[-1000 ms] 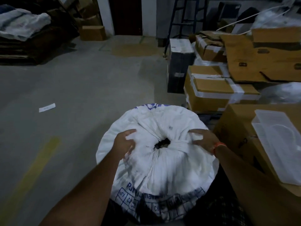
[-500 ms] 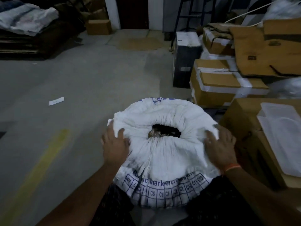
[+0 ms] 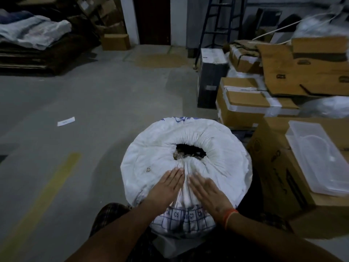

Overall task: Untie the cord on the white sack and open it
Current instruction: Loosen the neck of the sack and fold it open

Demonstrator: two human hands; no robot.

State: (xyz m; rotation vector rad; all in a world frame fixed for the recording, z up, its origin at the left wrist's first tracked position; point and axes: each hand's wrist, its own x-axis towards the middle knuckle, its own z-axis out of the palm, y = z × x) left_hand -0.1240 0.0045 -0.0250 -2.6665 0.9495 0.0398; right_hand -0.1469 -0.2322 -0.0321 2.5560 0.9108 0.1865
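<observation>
The white sack point(image 3: 222, 167) stands upright in front of me, blue grid print on its near side. Its gathered mouth point(image 3: 190, 151) gapes as a dark oval with small pieces showing inside. No cord is visible. My left hand point(image 3: 166, 186) lies flat on the near fabric, fingers straight and pointing toward the mouth. My right hand point(image 3: 205, 191) lies flat beside it, an orange band at the wrist. The fingertips of both hands rest just short of the opening, and neither hand holds anything.
Taped cardboard boxes point(image 3: 245, 106) are stacked to the right. A clear plastic tray point(image 3: 317, 157) lies on a near box. A black box point(image 3: 211, 78) and a ladder point(image 3: 221, 21) stand behind. A paper slip point(image 3: 66, 121) lies on the concrete floor, left.
Both hands left the sack's outer sides and came together flat on its near side. The mouth, a small hole a second ago, has widened.
</observation>
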